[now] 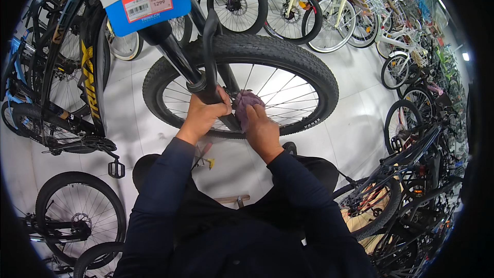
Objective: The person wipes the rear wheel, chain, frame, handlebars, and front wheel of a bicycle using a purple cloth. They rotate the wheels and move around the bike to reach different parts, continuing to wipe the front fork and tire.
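Observation:
In front of me stands a bicycle's front wheel (303, 62) with a knobbly black tyre and thin spokes. My left hand (203, 113) is wrapped round the lower leg of the black suspension fork (177, 54). Bunched in my right hand (261, 128) is a purple cloth (249, 104), pressed against the area of the wheel hub beside the fork's lower end. The hub itself is mostly hidden behind the cloth and fingers. A blue and white price card (154, 7) hangs over the upper part of the fork.
A black bicycle frame with yellow lettering (92, 77) stands close on the left, its pedal (117, 169) jutting out. Rows of bicycles line the back and right. On the floor between my legs lies a yellow-ended tool (210, 162), near a wooden piece (231, 199).

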Motion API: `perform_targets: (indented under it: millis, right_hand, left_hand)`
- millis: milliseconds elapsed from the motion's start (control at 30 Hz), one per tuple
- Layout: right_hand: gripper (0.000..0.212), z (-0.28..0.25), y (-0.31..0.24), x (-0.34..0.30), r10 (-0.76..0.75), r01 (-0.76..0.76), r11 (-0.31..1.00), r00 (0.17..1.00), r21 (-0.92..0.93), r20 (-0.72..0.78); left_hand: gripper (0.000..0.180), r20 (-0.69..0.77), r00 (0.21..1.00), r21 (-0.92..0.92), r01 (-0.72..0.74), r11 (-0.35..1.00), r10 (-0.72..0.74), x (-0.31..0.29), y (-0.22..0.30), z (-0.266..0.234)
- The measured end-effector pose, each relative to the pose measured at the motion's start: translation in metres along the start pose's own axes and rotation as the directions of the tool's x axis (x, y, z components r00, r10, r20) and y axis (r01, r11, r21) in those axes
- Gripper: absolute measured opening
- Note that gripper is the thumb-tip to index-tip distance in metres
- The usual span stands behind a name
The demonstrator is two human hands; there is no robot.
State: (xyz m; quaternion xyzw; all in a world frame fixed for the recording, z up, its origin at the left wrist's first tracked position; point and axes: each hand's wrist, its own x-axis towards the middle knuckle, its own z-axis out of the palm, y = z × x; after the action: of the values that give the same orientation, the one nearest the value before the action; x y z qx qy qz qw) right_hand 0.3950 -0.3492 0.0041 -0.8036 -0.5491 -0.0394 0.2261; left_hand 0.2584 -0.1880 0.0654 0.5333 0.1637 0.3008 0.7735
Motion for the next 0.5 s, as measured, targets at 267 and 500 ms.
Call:
perform_targets:
  millis: [267, 500]
  right_hand:
    - [0.04, 0.005, 0.007, 0.061, 0.067, -0.049, 0.998, 0.71, -0.046, 0.701]
    - [0.038, -0.001, -0.004, 0.075, 0.072, 0.055, 0.988, 0.677, -0.147, 0.733]
  left_hand:
    - [0.021, 0.005, 1.0, 0.006, 0.026, 1.0, -0.026, -0.003, 0.0, 0.002]
    - [0.022, -0.003, 1.0, 0.01, 0.026, 1.0, -0.026, 0.0, 0.0, 0.0]
